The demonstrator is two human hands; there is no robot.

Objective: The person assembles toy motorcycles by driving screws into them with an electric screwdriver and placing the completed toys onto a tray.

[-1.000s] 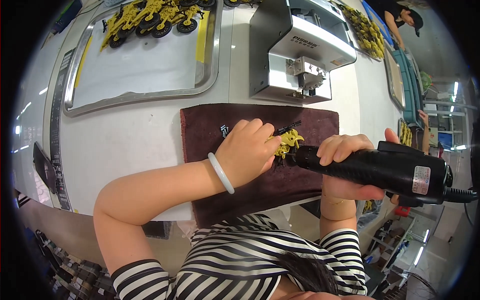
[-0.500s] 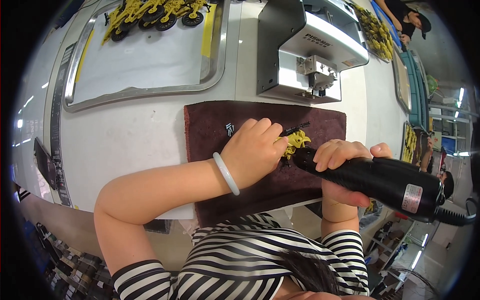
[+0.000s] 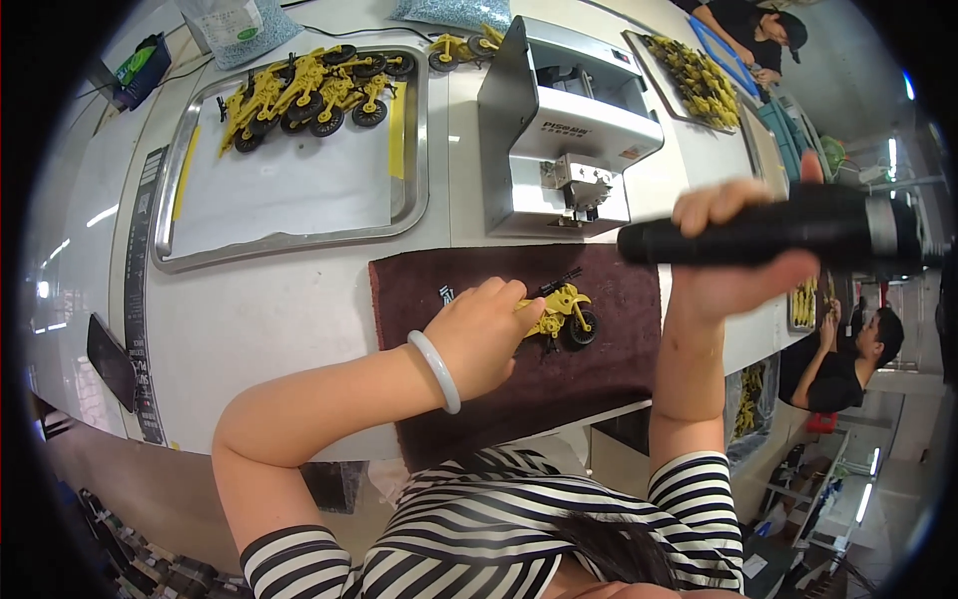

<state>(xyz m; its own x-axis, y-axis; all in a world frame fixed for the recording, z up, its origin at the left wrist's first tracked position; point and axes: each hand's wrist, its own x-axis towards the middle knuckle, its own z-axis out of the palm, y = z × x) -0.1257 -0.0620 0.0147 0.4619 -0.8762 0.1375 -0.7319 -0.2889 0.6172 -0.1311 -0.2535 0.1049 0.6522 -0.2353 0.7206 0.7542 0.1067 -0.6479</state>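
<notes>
Pinching a yellow toy motorcycle (image 3: 562,311) by its mostly covered rear half in the curled left hand (image 3: 477,334), over a maroon cloth (image 3: 589,389) on the white table (image 3: 309,319), while wrapping the right hand (image 3: 736,290) around a black electric screwdriver (image 3: 758,235) and holding it raised, apart from the motorcycle. Working beside small silvery screws (image 3: 446,295) near the left knuckles, and facing a silver-and-black screw feeder (image 3: 589,130) past the cloth's far edge, with a steel tray (image 3: 416,150) of more yellow motorcycles (image 3: 309,100) to its left.
</notes>
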